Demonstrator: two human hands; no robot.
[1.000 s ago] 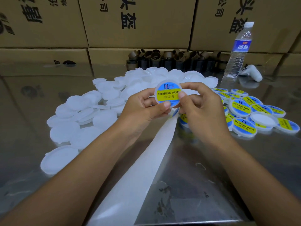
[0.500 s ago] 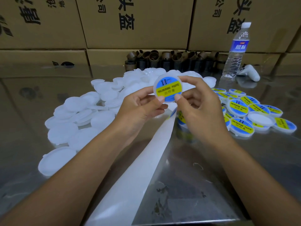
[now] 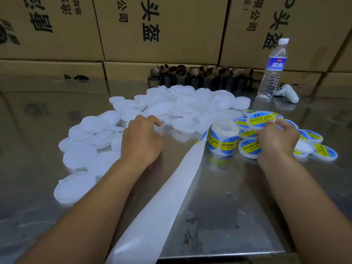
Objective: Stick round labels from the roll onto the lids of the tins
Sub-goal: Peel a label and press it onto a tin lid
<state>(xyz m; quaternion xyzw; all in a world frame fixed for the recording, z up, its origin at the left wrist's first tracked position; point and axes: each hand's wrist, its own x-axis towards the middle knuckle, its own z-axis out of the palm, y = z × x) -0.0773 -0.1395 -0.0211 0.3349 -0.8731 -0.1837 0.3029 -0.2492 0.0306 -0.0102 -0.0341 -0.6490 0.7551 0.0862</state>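
Head, right hand (image 3: 276, 138) pinching labelled lid (image 3: 260, 120), left hand (image 3: 142, 139) palm-down on lids (image 3: 190, 103)

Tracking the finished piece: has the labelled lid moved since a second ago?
Yes. The labelled lid, now in the right hand alone, went right, past the label roll.

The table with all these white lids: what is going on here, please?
A person is sticking labels on lids. The right hand holds a labelled lid over the pile of labelled lids. The left hand is at the plain white lids; whether it grips one is unclear. The label roll stands between the hands, its empty backing strip trailing toward the person.
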